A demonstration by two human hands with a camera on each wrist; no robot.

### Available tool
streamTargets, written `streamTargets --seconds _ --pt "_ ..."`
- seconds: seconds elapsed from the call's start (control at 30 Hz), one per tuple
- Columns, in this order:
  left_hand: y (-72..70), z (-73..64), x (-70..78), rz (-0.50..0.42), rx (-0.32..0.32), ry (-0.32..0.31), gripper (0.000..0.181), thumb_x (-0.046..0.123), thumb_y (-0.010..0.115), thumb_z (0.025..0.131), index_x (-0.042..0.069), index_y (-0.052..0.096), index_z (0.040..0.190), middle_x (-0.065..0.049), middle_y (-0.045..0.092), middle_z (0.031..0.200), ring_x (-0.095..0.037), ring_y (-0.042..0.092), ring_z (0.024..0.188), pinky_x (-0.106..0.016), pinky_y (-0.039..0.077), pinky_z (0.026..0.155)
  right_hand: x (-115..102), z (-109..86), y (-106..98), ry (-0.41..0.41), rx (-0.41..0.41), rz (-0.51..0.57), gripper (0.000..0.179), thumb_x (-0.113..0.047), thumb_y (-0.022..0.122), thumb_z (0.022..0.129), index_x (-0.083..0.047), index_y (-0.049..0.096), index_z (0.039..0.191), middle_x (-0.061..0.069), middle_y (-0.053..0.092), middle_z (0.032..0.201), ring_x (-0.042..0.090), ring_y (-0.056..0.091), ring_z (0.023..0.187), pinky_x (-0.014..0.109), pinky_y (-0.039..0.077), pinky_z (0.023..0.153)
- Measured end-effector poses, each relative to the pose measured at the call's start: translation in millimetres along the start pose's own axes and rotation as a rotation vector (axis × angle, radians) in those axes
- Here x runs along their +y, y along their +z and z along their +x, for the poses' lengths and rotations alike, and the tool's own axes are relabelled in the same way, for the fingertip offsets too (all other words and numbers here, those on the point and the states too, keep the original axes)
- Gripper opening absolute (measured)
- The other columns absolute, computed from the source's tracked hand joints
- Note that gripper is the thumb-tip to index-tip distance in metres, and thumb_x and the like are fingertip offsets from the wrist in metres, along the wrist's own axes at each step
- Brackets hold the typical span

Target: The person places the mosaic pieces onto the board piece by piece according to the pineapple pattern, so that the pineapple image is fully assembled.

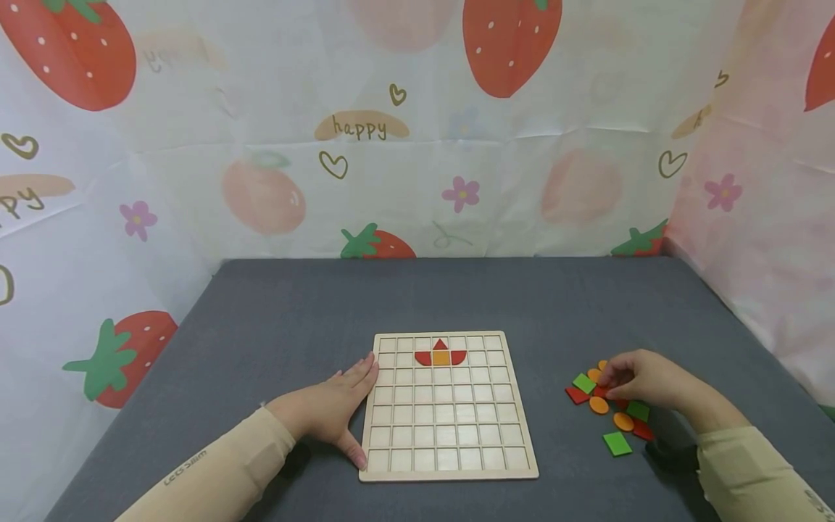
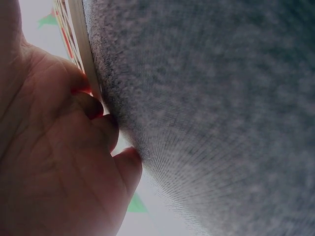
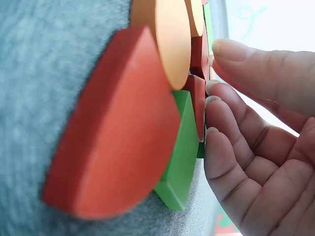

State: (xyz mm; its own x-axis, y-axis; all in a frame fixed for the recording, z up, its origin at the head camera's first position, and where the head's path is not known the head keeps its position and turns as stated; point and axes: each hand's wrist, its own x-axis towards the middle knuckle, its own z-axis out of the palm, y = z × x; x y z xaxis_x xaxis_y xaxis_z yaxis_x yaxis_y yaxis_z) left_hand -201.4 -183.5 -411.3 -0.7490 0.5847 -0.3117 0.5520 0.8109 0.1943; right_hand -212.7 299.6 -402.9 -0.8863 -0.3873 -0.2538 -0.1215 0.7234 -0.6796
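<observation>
A wooden grid board (image 1: pixel 447 435) lies flat on the dark table. Near its top, a red triangle (image 1: pixel 440 345) sits above an orange square (image 1: pixel 441 357), flanked by two red rounded pieces (image 1: pixel 423 358). My left hand (image 1: pixel 329 406) rests at the board's left edge, fingers extended along it and thumb near the lower corner. To the board's right, my right hand (image 1: pixel 646 380) reaches into a loose pile of tiles, its bent fingertips and thumb apart at a red tile (image 3: pixel 197 105). No tile shows lifted between them. A red half-round tile (image 3: pixel 118 132) lies nearest the right wrist camera.
Around the right hand lie orange discs (image 1: pixel 599 405), green squares (image 1: pixel 617 444) and a red tile (image 1: pixel 577 395), some overlapping. The grey tabletop (image 1: pixel 300 304) extends behind the board to a printed fabric backdrop (image 1: pixel 489 145).
</observation>
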Motion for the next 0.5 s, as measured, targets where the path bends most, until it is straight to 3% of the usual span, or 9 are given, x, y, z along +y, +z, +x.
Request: streamTargets --seconds 0.5 --pt "-2.3 -0.6 2.1 -0.002 0.000 0.008 0.141 0.075 0.068 0.043 -0.001 0.009 0.145 -0.017 0.000 0.152 -0.028 0.007 0.139 -0.048 0.019 0.108 -4.8 -2.4 0.8 -0.010 -0.039 0.022 0.013 -0.009 0.070 0.079 -0.002 0.062 0.087 0.005 0.065 0.084 0.020 0.057 0.071 0.030 0.050 0.060"
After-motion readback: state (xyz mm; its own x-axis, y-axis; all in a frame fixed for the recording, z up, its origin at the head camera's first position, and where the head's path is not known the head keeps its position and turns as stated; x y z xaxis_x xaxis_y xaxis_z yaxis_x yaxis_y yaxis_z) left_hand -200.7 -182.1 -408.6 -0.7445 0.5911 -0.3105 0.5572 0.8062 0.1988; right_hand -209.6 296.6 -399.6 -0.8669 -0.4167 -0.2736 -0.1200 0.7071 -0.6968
